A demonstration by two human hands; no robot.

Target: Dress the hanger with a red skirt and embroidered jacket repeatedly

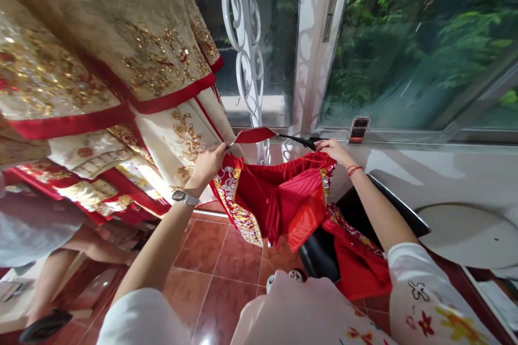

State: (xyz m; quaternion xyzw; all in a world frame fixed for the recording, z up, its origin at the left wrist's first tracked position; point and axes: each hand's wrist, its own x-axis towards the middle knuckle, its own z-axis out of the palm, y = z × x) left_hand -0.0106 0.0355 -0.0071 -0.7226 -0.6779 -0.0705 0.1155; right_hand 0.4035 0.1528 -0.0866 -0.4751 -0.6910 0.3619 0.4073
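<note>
My left hand (208, 164) is closed on the left end of a black clip hanger (283, 138) and the waist edge of a red pleated skirt (283, 199) with gold embroidery. My right hand (334, 150) is closed on the hanger's right end and the skirt's waistband there. The skirt hangs down between both hands, above the floor. A watch sits on my left wrist, and a red string is tied round my right wrist. The hanger's wire hook (251, 105) points up toward the window.
Cream and gold embroidered garments with red trim (121, 64) hang at the left. Another person's legs (68, 259) stand at lower left. A black chair (324, 259) draped with red cloth stands below the skirt. A window with white grille (246, 38) is ahead; red floor tiles (218, 269) lie below.
</note>
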